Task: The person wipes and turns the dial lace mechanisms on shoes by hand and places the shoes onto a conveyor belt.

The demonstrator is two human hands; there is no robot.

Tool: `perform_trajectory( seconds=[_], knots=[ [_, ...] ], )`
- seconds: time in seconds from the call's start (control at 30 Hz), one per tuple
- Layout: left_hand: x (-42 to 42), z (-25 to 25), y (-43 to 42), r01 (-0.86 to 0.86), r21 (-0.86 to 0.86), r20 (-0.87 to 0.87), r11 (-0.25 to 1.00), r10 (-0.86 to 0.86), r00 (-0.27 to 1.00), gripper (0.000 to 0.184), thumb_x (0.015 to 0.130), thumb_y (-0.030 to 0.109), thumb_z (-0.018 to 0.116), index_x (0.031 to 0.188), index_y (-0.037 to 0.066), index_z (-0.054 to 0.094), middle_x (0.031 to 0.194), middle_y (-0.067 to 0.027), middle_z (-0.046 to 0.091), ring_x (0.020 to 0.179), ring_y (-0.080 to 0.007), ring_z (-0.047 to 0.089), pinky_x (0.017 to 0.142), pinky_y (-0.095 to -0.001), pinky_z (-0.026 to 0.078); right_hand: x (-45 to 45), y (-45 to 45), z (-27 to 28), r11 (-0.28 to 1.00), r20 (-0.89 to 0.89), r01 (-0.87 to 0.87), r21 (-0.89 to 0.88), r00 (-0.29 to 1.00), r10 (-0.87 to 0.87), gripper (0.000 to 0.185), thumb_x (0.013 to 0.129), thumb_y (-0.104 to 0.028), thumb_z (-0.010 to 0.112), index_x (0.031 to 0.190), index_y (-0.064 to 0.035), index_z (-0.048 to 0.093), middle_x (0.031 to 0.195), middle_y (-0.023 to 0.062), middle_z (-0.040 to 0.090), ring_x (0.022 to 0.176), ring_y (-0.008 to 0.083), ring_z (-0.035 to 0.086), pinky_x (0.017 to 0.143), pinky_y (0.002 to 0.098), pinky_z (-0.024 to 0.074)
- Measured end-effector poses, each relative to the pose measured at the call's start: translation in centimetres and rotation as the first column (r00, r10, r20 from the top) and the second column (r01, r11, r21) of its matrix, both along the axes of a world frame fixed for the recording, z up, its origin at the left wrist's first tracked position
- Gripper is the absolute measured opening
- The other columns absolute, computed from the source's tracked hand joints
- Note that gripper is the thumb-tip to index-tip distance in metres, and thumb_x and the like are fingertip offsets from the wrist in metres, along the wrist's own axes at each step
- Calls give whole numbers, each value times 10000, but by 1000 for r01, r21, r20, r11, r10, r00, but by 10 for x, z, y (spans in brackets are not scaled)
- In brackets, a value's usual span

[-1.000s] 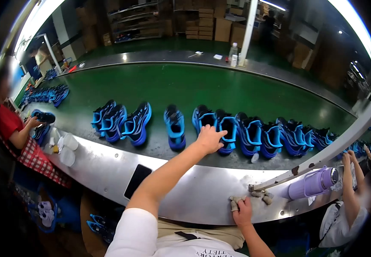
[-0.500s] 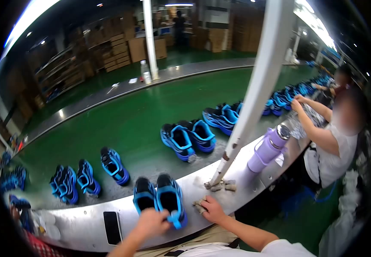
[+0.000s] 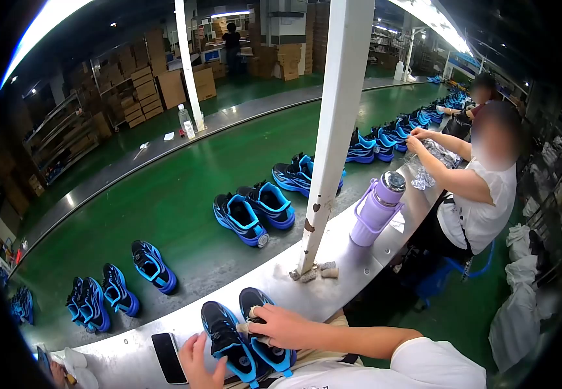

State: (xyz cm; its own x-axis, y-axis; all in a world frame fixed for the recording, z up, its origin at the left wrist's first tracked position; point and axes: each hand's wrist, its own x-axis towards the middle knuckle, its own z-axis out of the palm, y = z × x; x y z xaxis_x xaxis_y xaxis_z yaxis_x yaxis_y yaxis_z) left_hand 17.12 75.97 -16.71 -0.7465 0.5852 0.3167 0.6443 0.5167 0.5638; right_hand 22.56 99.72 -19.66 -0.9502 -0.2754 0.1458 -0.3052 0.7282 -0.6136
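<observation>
Two black and blue shoes stand side by side on the metal ledge in front of me, toes pointing away. My left hand [image 3: 202, 363] is beside the left shoe [image 3: 224, 334], fingers spread, holding nothing. Over the right shoe [image 3: 255, 299] is my right hand [image 3: 281, 327], its fingers closed around small beige pieces [image 3: 250, 324] that look like finger covers or cloth; their exact form is hard to make out. A black phone [image 3: 169, 358] lies left of the shoes.
Blue shoes [image 3: 154, 266] line the green belt [image 3: 164, 214]. A white post [image 3: 333, 129] rises from the ledge [image 3: 281, 282], with beige rolls [image 3: 329, 273] at its foot. A purple bottle [image 3: 377, 211] stands beyond it. A co-worker [image 3: 469, 181] sits at right.
The view has turned right. Two shoes came from the belt onto the ledge. My left hand has let go of the shoe and opened; my right hand has moved over the right shoe with the beige pieces.
</observation>
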Motion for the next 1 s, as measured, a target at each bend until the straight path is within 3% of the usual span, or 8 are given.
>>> perform_trajectory(
  seconds=[0.13, 0.3, 0.4, 0.53, 0.7, 0.77, 0.97, 1.0],
  knots=[
    [-10, -15, 21, 131, -71, 143, 989, -120, 982, 534, 740, 30, 655, 1257, 97, 540, 1102, -198, 553, 987, -379, 544, 859, -408, 454, 0, -12, -1, 987, -7, 150, 64, 989, -149, 477, 693, -81, 696, 1142, -136, 545, 1038, 134, 475, 952, 334, 515, 763, 436, 483],
    [7, -4, 53, 47, -279, 271, 959, 32, 962, 521, 742, -34, 558, 1247, 97, 561, 1058, -257, 545, 942, -427, 548, 821, -449, 464, 1, -19, -13, 961, 109, 269, -66, 959, -261, 497, 670, -63, 688, 1140, -141, 544, 1071, 135, 479, 935, 348, 522, 778, 438, 478],
    [7, -31, 37, 35, -159, 168, 987, -8, 986, 481, 720, -30, 562, 1186, 81, 608, 1074, -259, 547, 944, -423, 547, 839, -445, 460, 11, -14, -27, 970, -45, 212, -115, 975, -219, 506, 668, -46, 680, 1147, -125, 540, 1101, 137, 479, 946, 354, 509, 805, 431, 464],
    [2, -43, 22, 77, 13, -73, 997, -76, 994, 415, 710, -40, 528, 1096, 52, 650, 1181, -234, 551, 967, -382, 547, 856, -415, 454, 17, 11, -24, 991, -11, 75, -109, 997, -76, 525, 644, 13, 661, 1139, -111, 539, 1086, 109, 463, 953, 330, 494, 810, 433, 458],
    [13, -39, 36, 92, -326, -45, 941, -113, 993, 383, 753, 6, 533, 1117, 71, 632, 1265, -133, 534, 948, -340, 547, 825, -403, 467, 17, -16, -28, 972, -270, 130, 195, 960, -74, 273, 777, -118, 547, 1032, -21, 550, 1000, 111, 527, 920, 245, 529, 742, 293, 502],
    [12, -40, 37, 114, -341, -25, 933, -130, 991, 406, 754, 2, 528, 1145, 66, 616, 1264, -138, 531, 942, -344, 545, 818, -409, 466, 20, -22, -36, 954, -239, 146, 263, 967, -82, 264, 775, -108, 551, 1025, -22, 555, 992, 114, 537, 921, 247, 541, 752, 300, 504],
    [10, -38, 43, 55, -116, 110, 992, -42, 993, 530, 723, -30, 535, 1252, -6, 510, 1179, -224, 560, 958, -383, 546, 845, -441, 456, 22, -19, -26, 976, -238, 184, 116, 959, -152, 268, 801, -112, 541, 1044, 1, 555, 1032, 129, 560, 993, 271, 568, 799, 319, 507],
    [10, -43, 41, 75, -89, 25, 993, -73, 997, 533, 722, -35, 535, 1253, -12, 505, 1189, -226, 555, 966, -384, 545, 850, -439, 455, 22, -18, -25, 980, -206, 184, 74, 965, -165, 282, 807, -114, 538, 1062, 7, 555, 1051, 132, 562, 1017, 277, 569, 811, 323, 507]
  ],
)
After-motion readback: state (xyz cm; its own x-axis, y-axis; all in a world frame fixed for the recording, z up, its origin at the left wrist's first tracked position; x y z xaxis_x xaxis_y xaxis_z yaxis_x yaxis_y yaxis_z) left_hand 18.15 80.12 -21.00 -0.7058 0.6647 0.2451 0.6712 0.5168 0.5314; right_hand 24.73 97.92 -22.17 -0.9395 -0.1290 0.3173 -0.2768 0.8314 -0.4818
